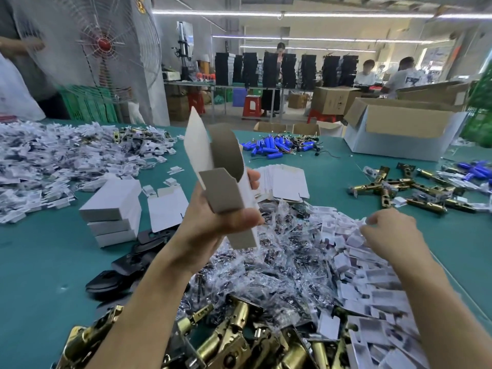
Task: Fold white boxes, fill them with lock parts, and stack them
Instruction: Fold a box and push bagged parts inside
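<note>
Fingers and thumb of the left hand [213,217] clamp a half-folded white box [202,145], held upright above the green table [40,262] with its flaps open (grey inside showing). The right hand [391,230] rests, fingers curled, on a heap of small white packets [372,275]; whether it pinches one I cannot tell. Three finished boxes [114,211] sit stacked at left, flat blanks [285,182] behind, brass latches [234,336] nearest the camera.

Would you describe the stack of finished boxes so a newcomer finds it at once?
On the green table, look left of the half-folded box held up mid-frame. Three closed white boxes sit stacked there; the blank beside them lies flat.
</note>
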`<act>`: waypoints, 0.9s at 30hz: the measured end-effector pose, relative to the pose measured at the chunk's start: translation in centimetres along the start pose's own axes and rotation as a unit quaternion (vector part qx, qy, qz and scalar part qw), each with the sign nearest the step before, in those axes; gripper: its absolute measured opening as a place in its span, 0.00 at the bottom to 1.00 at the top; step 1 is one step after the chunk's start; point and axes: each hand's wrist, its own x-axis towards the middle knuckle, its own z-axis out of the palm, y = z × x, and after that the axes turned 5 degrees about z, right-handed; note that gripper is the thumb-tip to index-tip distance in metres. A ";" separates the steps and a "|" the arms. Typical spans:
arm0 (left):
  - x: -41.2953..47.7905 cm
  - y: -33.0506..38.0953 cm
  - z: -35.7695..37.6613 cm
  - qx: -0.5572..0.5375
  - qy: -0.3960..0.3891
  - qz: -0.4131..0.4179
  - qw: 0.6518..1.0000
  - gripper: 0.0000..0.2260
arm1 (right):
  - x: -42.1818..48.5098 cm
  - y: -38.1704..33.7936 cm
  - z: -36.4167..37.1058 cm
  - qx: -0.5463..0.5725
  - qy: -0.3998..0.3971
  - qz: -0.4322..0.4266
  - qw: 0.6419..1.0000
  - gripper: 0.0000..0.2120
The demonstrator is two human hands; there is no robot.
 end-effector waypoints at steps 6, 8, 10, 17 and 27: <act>0.0 -0.4 -0.2 0.038 0.013 -0.014 0.999 0.35 | 0.1 -0.3 0.3 -0.013 -0.037 -0.018 0.999 0.16; -0.1 -0.5 -0.2 0.070 0.019 -0.024 0.997 0.38 | -0.4 -0.4 0.5 -0.012 -0.042 -0.020 0.999 0.21; -0.1 -0.6 -0.3 0.096 0.029 -0.034 0.994 0.40 | -1.1 -0.7 0.7 -0.015 -0.038 -0.020 0.999 0.18; 0.0 -0.7 -0.3 0.124 0.020 -0.059 0.990 0.34 | -2.3 -1.3 0.6 -0.028 0.000 -0.014 1.000 0.07; -0.2 -0.5 -0.2 0.108 0.003 -0.082 0.991 0.34 | -4.8 -2.7 -3.7 0.047 0.070 -0.149 0.985 0.10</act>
